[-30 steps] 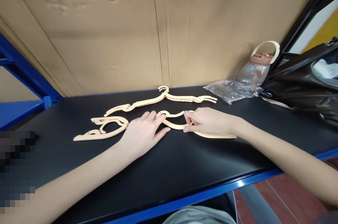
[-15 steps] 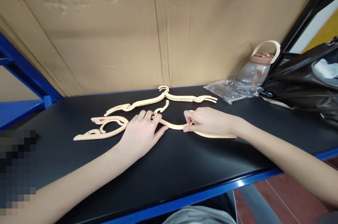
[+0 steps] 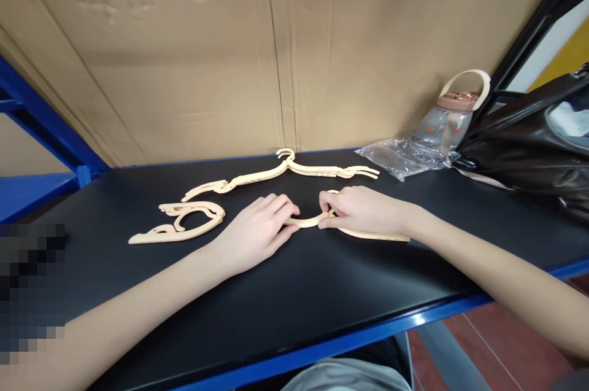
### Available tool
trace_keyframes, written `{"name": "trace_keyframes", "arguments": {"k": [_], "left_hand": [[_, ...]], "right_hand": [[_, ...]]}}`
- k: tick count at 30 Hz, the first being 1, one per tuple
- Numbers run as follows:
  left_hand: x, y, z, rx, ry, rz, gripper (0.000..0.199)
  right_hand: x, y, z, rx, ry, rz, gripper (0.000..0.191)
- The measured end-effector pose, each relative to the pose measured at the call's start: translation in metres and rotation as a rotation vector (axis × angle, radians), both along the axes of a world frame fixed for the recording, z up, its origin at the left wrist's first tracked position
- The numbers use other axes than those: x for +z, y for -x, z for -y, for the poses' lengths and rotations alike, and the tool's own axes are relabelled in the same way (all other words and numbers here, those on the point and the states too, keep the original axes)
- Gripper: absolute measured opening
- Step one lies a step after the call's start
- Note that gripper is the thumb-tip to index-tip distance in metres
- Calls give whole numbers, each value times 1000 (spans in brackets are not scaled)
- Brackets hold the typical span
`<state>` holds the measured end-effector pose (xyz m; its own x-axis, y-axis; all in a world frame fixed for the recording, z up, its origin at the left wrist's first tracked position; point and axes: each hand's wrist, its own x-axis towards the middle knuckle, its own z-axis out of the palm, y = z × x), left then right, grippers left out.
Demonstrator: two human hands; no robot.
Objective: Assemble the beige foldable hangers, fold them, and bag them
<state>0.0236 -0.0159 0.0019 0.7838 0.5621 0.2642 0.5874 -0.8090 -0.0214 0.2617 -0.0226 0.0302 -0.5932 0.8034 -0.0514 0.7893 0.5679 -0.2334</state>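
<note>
Between my hands a cream folding clothes hanger (image 3: 309,222) lies low over the black tabletop, much of it covered by my fingers. My left hand (image 3: 261,228) pinches its left end between thumb and fingers. Closed on its middle is my right hand (image 3: 354,210), and one hanger arm sticks out to the right beneath the palm. A second hanger (image 3: 197,231), folded into a loop, rests left of my left hand. Farther back lies a third hanger (image 3: 262,177), spread wide with its hook toward the cardboard.
A clear plastic bag (image 3: 391,154) and a water bottle (image 3: 444,124) with a cream handle are at the back right, beside a black bag (image 3: 519,139). Cardboard (image 3: 184,59) stands behind the table (image 3: 322,299). A blue frame (image 3: 83,176) is at left.
My left hand has moved slightly right, and the hanger's hook that showed above it is now out of sight. My right hand stays almost in place.
</note>
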Motion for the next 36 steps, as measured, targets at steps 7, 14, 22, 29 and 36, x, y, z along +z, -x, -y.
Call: {"name": "trace_keyframes", "arguments": {"k": [7, 14, 22, 29, 36], "left_hand": [[3, 0, 2, -116, 11, -33, 20], [4, 1, 2, -169, 3, -2, 27], [2, 1, 5, -239, -56, -5, 29], [5, -1, 4, -222, -6, -13, 25], [7, -3, 8, -201, -3, -22, 18]], "right_hand": [[-1, 0, 0, 21, -10, -44, 25], [-1, 2, -2, 19, 6, -52, 41], [-7, 8, -2, 135, -74, -89, 53], [-6, 8, 0, 139, -70, -97, 53], [-12, 8, -4, 166, -162, -145, 49]]}}
